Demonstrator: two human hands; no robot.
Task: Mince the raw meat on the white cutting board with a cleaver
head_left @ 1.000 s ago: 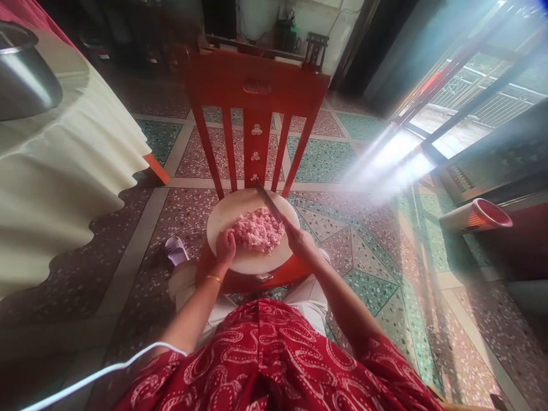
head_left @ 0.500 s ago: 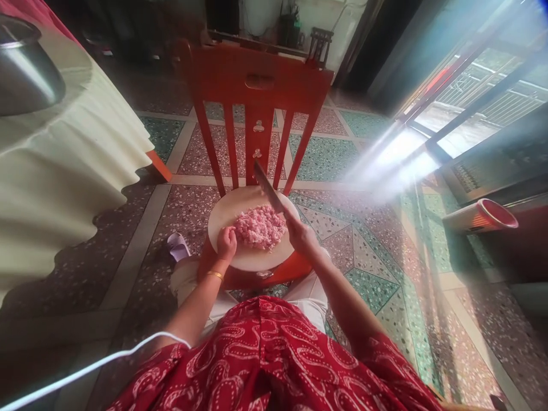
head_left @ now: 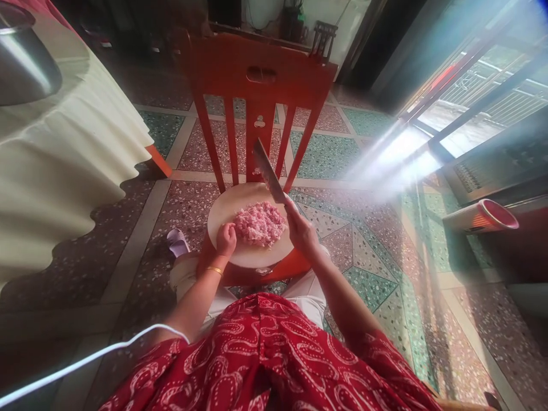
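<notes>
A mound of pink minced meat [head_left: 260,224] lies on a round pale chopping board [head_left: 220,201], which rests on the seat of a red wooden chair [head_left: 262,60]. Closed around the handle of a cleaver [head_left: 269,171], my right hand [head_left: 302,231] is at the board's right edge. The blade is raised and tilted, its far end in front of the chair's back slats. My left hand [head_left: 226,238] is closed on the left part of the board, fingers curled against the meat's edge. Whatever is inside those fingers, if anything, is hidden.
A cloth-covered table [head_left: 85,154] with a metal pot [head_left: 28,63] stands at left. On the floor lie a lilac slipper [head_left: 178,242] and, at right, a tilted-looking bin [head_left: 482,217]. A white cable [head_left: 94,359] crosses by my left arm.
The cleaver has risen, its blade now higher and showing more of its flat side. My left hand has stayed in nearly the same place beside the meat.
</notes>
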